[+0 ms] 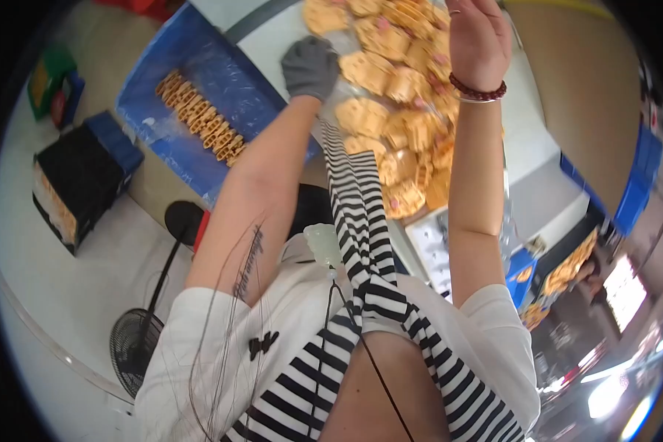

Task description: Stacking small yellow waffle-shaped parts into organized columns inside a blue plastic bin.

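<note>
My left hand (pixel 310 69), in a grey glove, is at the left edge of a pile of orange-tan moulded plastic parts (pixel 403 81). Its fingers look curled under, and anything they hold is hidden. My right hand (pixel 481 40) is bare, with a ring and a dark red braided bracelet. It is held up over the pile's right side, palm showing and fingers apart, with nothing seen in it. The upper edge cuts off its fingertips. Some parts in the pile have pinkish spots.
Left of the table, a blue crate (pixel 252 72) lined with clear film holds a row of tan parts (pixel 201 118). Further left are a black-and-blue crate (pixel 88 173) and a black fan (pixel 135 346). More blue bins (pixel 636 180) are at the right. A striped cloth strap (pixel 351 191) hangs by the pile.
</note>
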A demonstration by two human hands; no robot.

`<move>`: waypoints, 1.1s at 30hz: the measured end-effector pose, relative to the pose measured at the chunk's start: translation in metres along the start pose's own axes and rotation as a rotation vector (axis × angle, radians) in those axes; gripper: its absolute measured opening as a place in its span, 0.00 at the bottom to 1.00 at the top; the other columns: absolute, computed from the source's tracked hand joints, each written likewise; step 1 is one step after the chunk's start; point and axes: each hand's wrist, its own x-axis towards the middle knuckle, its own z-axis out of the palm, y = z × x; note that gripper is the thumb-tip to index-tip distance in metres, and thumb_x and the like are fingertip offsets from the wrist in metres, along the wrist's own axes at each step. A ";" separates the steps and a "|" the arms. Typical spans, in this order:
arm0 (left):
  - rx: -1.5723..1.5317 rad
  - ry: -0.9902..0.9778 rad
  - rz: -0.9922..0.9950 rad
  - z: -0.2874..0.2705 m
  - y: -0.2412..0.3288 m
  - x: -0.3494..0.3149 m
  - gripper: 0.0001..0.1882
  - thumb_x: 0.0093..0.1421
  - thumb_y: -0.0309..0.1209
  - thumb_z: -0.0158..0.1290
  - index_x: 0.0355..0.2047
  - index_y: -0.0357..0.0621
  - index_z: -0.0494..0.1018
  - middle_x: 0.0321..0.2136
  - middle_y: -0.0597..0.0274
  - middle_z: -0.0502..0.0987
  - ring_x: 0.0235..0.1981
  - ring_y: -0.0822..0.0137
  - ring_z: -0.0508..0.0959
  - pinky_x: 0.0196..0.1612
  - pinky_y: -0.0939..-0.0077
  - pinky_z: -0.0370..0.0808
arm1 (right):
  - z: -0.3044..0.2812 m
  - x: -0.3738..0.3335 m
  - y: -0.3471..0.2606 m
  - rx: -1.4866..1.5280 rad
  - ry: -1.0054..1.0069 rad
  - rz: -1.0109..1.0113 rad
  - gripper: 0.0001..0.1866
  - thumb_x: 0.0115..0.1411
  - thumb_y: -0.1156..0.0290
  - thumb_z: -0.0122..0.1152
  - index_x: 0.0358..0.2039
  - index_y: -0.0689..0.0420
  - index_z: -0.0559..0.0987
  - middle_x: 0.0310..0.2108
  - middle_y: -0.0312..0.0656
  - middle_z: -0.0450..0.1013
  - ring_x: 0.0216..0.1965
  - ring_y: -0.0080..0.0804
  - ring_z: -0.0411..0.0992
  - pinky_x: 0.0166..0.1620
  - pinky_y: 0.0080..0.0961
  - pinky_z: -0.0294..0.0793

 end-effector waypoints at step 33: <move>-1.859 -0.483 -0.921 -0.195 0.021 -0.244 0.24 0.61 0.39 0.50 0.53 0.39 0.64 0.41 0.56 0.76 0.44 0.60 0.77 0.48 0.63 0.76 | 0.013 -0.335 -0.040 -1.256 0.129 1.259 0.53 0.42 0.29 0.57 0.57 0.59 0.59 0.46 0.58 0.72 0.47 0.52 0.72 0.47 0.44 0.70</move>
